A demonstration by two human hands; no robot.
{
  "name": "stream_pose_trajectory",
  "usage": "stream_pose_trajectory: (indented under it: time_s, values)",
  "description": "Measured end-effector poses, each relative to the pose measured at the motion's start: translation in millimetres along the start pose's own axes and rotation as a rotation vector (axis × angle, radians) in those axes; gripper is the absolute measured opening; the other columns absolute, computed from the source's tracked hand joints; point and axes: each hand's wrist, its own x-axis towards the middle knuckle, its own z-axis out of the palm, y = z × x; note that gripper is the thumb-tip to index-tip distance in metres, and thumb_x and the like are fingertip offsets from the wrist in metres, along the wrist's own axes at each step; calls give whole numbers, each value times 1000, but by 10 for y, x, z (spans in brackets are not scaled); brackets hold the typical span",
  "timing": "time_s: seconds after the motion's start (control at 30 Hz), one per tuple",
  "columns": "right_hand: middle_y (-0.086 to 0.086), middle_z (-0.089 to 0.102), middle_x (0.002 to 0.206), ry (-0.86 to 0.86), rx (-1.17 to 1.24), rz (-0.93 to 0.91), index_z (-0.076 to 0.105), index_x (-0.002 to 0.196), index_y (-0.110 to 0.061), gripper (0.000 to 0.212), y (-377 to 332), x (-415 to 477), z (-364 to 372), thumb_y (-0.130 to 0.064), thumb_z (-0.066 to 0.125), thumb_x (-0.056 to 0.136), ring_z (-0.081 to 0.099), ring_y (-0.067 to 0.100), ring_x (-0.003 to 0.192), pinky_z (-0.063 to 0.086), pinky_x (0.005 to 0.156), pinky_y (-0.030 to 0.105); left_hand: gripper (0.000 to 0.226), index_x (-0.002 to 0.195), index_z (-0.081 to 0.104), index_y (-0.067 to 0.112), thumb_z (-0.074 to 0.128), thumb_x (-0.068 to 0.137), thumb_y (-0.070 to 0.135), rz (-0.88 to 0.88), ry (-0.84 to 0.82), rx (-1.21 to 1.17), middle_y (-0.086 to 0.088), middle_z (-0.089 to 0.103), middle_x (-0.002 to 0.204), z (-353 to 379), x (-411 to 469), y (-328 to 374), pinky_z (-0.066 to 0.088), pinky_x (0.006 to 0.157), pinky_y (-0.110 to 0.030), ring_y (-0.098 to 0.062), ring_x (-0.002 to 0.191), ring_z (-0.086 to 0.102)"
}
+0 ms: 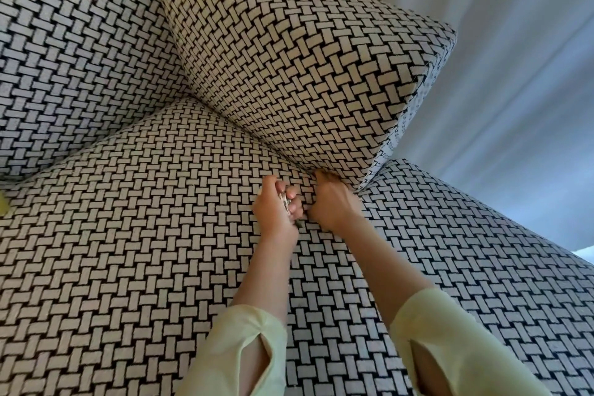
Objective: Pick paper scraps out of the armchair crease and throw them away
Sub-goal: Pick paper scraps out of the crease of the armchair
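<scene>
The armchair's seat cushion (138,235) is covered in a black-and-white basket-weave fabric. The armrest (289,51) rises at the right, and the crease (286,161) runs where it meets the seat. My left hand (276,206) is curled around a small bunch of paper scraps (286,202), just in front of the crease. My right hand (331,199) lies beside it, its fingertips pushed into the crease under the armrest's corner and hidden there. Whether those fingers hold anything cannot be seen.
The backrest (70,51) stands at the upper left. A small yellow-green object (4,204) shows at the left edge of the seat. A pale curtain (501,67) hangs behind the chair at the right.
</scene>
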Motion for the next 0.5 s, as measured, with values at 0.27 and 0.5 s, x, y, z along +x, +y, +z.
stream_pose_trajectory:
  time_s: [0.27,0.5]
  values:
    - [7,56,85,-420,-217,66,51,97,-8,18,-301,237,-330,-19,45,84,53,24,91,46,85,33,32,57,38,16,40,89,14,-35,-35,29,5,42,42,-85,21,77,15,31,-10,-5,29,26]
    - [6,48,85,-622,-810,-30,50,117,-3,29,-634,224,-562,-9,48,88,49,19,88,42,79,27,34,57,39,15,40,91,13,-64,-67,30,3,45,42,-121,26,99,16,31,-11,-6,29,27]
